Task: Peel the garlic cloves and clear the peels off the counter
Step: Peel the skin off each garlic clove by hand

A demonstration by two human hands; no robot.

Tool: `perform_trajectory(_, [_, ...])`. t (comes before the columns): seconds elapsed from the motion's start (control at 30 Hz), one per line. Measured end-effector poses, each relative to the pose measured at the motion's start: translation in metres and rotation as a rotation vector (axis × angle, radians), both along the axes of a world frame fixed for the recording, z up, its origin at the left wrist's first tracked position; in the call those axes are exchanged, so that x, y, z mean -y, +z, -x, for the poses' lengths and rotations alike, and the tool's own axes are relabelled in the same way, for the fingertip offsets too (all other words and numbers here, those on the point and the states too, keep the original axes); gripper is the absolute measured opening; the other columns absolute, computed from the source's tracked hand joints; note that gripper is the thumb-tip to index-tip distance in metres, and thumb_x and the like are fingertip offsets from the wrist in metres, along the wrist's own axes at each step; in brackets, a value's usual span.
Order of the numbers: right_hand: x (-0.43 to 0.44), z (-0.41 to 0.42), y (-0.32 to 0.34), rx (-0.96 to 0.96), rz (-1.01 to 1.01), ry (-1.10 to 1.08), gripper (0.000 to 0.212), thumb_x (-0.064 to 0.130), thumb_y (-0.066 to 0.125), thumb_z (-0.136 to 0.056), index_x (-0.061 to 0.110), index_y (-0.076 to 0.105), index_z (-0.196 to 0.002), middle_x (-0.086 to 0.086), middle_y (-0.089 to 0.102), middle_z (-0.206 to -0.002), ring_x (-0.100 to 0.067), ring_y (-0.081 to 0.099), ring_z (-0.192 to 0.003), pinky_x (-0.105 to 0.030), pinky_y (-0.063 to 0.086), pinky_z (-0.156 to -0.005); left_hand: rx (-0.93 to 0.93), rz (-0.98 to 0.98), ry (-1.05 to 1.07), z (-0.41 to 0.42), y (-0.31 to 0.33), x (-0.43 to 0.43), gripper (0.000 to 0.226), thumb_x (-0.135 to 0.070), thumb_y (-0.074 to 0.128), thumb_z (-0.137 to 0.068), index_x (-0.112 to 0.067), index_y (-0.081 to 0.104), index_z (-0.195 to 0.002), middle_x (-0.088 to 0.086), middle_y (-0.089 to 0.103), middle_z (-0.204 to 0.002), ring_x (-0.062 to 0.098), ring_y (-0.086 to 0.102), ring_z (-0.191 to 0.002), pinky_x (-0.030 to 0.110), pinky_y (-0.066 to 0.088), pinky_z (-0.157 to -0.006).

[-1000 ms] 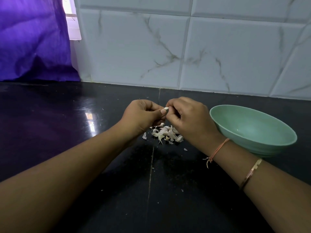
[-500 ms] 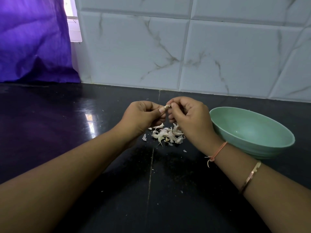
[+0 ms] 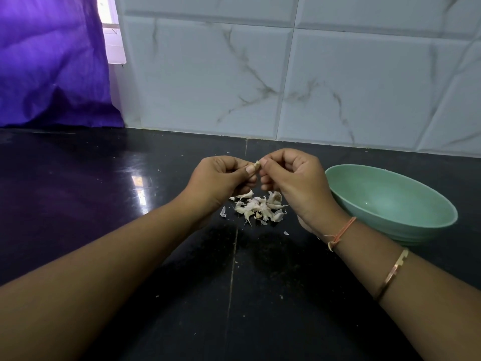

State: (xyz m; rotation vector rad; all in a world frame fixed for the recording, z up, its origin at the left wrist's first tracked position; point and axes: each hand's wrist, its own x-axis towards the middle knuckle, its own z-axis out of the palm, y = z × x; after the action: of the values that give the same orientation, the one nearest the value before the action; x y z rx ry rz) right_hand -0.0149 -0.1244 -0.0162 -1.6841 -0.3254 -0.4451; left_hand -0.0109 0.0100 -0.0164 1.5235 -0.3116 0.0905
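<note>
The garlic clove [image 3: 257, 164] is pretty much swallowed up between the pinching left hand [image 3: 221, 179] and right hand [image 3: 295, 178], so how peeled it is can't be told, and the bowl [image 3: 395, 199] is partly covered by the right hand.

Dim, cool indoor light. Daylight comes through narrow window strip [image 3: 111, 29] at top left, blown out white. Purple curtain [image 3: 49, 61] beside it glows from behind. Small glare patch on glossy black worktop [image 3: 78, 204], left of centre. Shadows faint on dark surface. Tiled wall [image 3: 208, 74] grout lines bow near frame edges. Forearms at bottom edge look soft.
</note>
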Motion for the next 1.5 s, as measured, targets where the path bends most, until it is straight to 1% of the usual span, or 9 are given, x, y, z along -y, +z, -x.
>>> perform_trajectory(0.07, [0.000,0.000,0.000,-0.013,0.001,-0.029,0.014,0.006,0.060,-0.088,0.008,0.064,-0.074,-0.004,0.062,-0.061,-0.007,0.057,-0.051,-0.024,0.054,-0.056,-0.007,0.023,0.002,0.000,0.000,0.000,0.018,-0.003,0.055,-0.089,-0.005,0.064,-0.074,-0.001,0.062,-0.061,0.002,0.058,-0.055,0.014,0.051,-0.060])
perform_trajectory(0.23, [0.001,-0.002,-0.006,-0.059,0.142,-0.104,0.013,0.011,0.065,-0.084,0.009,0.064,-0.070,0.000,0.061,-0.055,-0.009,0.058,-0.048,-0.040,0.056,-0.062,-0.048,0.126,0.019,-0.005,0.002,-0.005,0.017,-0.008,0.052,-0.092,-0.008,0.065,-0.081,-0.008,0.061,-0.056,0.001,0.059,-0.057,0.012,0.051,-0.060])
perform_trajectory(0.43, [0.003,-0.005,-0.007,-0.007,0.280,-0.161,0.018,0.009,0.069,-0.079,0.024,0.062,-0.071,0.005,0.062,-0.066,-0.015,0.061,-0.062,-0.037,0.055,-0.066,-0.020,0.058,0.056,-0.004,0.000,-0.002,0.014,-0.009,0.055,-0.091,-0.006,0.065,-0.081,-0.007,0.059,-0.056,0.001,0.056,-0.053,0.013,0.051,-0.057])
perform_trajectory(0.53, [0.003,-0.003,-0.005,0.028,0.243,-0.147,0.022,0.009,0.059,-0.085,0.027,0.066,-0.076,-0.002,0.068,-0.075,-0.020,0.065,-0.073,-0.044,0.056,-0.073,0.054,-0.045,0.108,-0.004,0.000,-0.002,0.013,-0.007,0.057,-0.089,-0.005,0.066,-0.080,-0.001,0.060,-0.060,0.002,0.054,-0.051,0.016,0.051,-0.059])
perform_trajectory(0.67, [0.001,0.004,0.002,0.051,0.098,-0.069,0.012,0.022,0.063,-0.087,0.019,0.069,-0.078,-0.012,0.068,-0.076,-0.016,0.062,-0.065,-0.046,0.057,-0.069,0.182,-0.221,0.173,-0.001,-0.001,-0.003,0.016,-0.008,0.059,-0.088,-0.015,0.066,-0.076,0.000,0.063,-0.065,0.005,0.056,-0.057,0.024,0.053,-0.065])
perform_trajectory(0.83, [0.002,0.003,0.002,0.062,0.117,-0.045,0.010,0.017,0.066,-0.085,0.019,0.068,-0.076,0.001,0.065,-0.065,-0.010,0.060,-0.058,-0.044,0.056,-0.066,0.270,-0.351,0.218,0.000,0.000,-0.004,0.019,-0.013,0.062,-0.087,-0.026,0.067,-0.074,0.006,0.067,-0.069,0.011,0.057,-0.062,0.032,0.052,-0.067])
perform_trajectory(1.0, [0.002,0.002,0.004,0.008,0.035,-0.017,0.016,0.008,0.063,-0.086,0.014,0.064,-0.072,0.000,0.060,-0.064,-0.006,0.056,-0.056,-0.025,0.052,-0.057,0.301,-0.355,0.204,0.001,-0.001,-0.003,0.022,-0.011,0.063,-0.086,-0.030,0.066,-0.074,-0.009,0.063,-0.063,-0.004,0.054,-0.055,0.013,0.046,-0.059])
perform_trajectory(1.2, [-0.005,0.004,0.004,-0.011,0.034,-0.070,0.016,0.009,0.059,-0.088,0.015,0.060,-0.073,0.009,0.057,-0.059,-0.001,0.055,-0.046,-0.046,0.054,-0.066,0.323,-0.329,0.204,0.000,-0.001,-0.004,0.022,-0.010,0.062,-0.086,-0.028,0.066,-0.075,0.001,0.067,-0.069,0.010,0.058,-0.064,0.029,0.051,-0.066])
perform_trajectory(1.5, [-0.005,0.004,0.004,-0.032,0.041,-0.149,0.016,0.013,0.058,-0.090,0.016,0.059,-0.074,0.005,0.056,-0.061,0.001,0.054,-0.044,-0.044,0.054,-0.066,0.298,-0.228,0.151,0.000,-0.002,0.000,0.023,-0.005,0.060,-0.087,-0.024,0.067,-0.075,-0.009,0.065,-0.062,0.005,0.057,-0.060,0.028,0.052,-0.069])
